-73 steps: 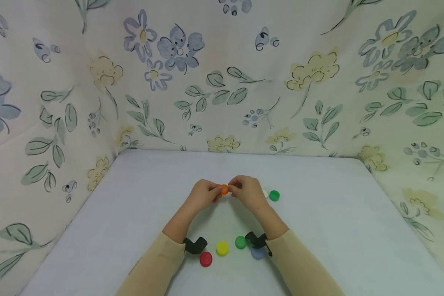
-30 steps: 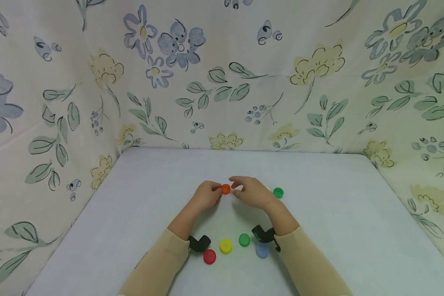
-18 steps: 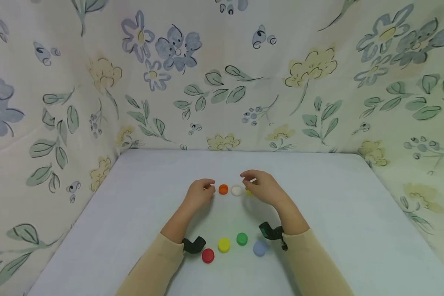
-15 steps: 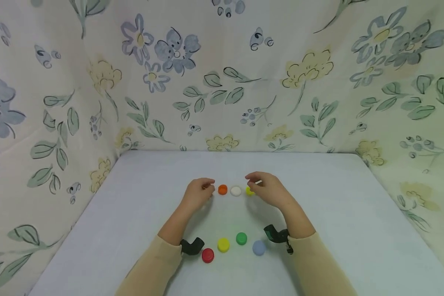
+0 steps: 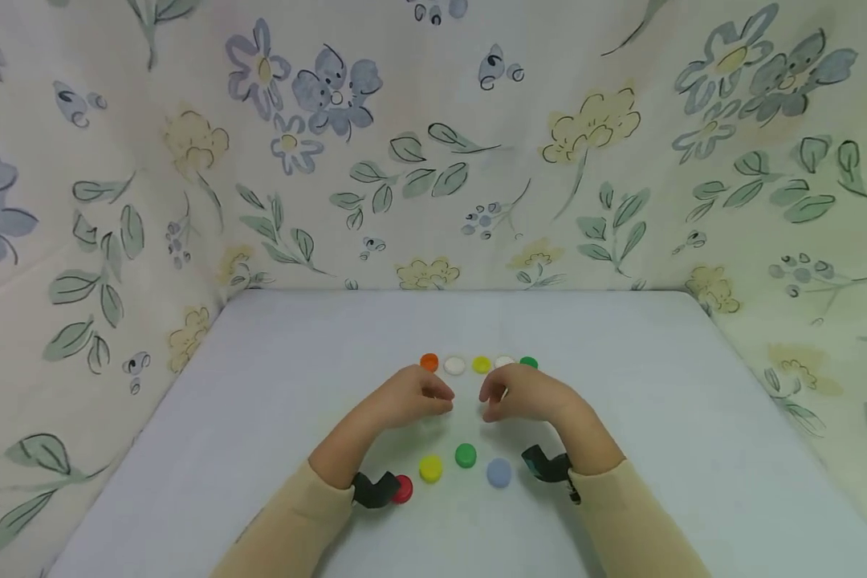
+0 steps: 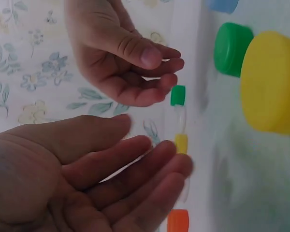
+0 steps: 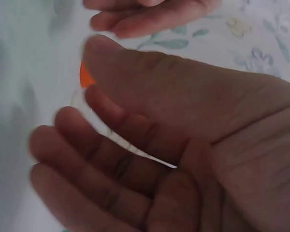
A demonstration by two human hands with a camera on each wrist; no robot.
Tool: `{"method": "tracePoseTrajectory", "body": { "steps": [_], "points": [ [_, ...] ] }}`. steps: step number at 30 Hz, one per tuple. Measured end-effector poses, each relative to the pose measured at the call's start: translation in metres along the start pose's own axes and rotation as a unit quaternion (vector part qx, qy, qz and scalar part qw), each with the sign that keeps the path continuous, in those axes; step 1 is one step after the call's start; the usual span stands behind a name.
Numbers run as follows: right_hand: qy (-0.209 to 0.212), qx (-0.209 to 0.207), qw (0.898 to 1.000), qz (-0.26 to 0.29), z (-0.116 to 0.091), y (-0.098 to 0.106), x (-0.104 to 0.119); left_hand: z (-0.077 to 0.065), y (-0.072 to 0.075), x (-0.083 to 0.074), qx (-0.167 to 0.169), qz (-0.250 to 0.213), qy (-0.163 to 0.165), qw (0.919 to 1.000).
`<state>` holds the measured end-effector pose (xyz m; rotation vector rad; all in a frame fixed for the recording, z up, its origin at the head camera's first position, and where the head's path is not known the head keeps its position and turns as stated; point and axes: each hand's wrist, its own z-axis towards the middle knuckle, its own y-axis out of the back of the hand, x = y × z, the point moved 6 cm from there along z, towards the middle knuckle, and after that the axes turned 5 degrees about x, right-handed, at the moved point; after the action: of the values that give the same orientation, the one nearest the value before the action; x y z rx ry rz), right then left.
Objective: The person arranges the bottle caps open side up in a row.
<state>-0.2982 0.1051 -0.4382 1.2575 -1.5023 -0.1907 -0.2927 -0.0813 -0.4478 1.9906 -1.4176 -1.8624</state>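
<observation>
My left hand (image 5: 408,399) hovers over the middle of the table, fingers loosely bent with nothing in them. Facing it, my right hand (image 5: 527,393) is likewise relaxed and holds nothing. Behind the hands runs a row of bottle caps: an orange cap (image 5: 429,362), a white cap (image 5: 454,366), a yellow cap (image 5: 482,364), another white cap (image 5: 505,362) and a green cap (image 5: 528,363), the last two partly hidden by my right hand. Nearer me lie a red cap (image 5: 403,489), a yellow cap (image 5: 430,468), a green cap (image 5: 466,455) and a blue cap (image 5: 499,473).
The white table (image 5: 296,345) extends to both sides of the caps. A flowered cloth (image 5: 433,160) hangs behind it and along its sides. The black wrist camera (image 5: 376,490) on my left arm overlaps the red cap in the head view.
The orange cap, earlier held between both hands, now sits at the left end of the far row. Both hands have let go and drawn back towards me, uncovering more of the row.
</observation>
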Motion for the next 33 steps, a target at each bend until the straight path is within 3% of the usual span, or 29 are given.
{"method": "tracePoseTrajectory", "body": {
  "steps": [4,9,18,25,33],
  "points": [
    [-0.015,0.046,0.998,-0.051,-0.005,-0.02,0.014,0.002,-0.014,-0.003,0.053,0.021,0.006,0.9984],
    [-0.019,0.052,0.994,-0.097,-0.008,-0.041,0.03,0.003,-0.025,-0.009,0.084,0.047,0.004,0.9954],
    [-0.018,0.028,0.991,-0.128,-0.005,-0.052,0.032,0.005,-0.048,-0.009,0.099,0.062,-0.008,0.9931],
    [-0.016,0.036,0.993,-0.115,-0.002,-0.05,0.029,0.003,-0.048,-0.012,0.099,0.066,-0.017,0.9927],
    [-0.011,0.073,0.993,-0.093,0.004,-0.046,0.022,0.002,-0.044,-0.013,0.09,0.074,-0.035,0.9926]
  ]
}}
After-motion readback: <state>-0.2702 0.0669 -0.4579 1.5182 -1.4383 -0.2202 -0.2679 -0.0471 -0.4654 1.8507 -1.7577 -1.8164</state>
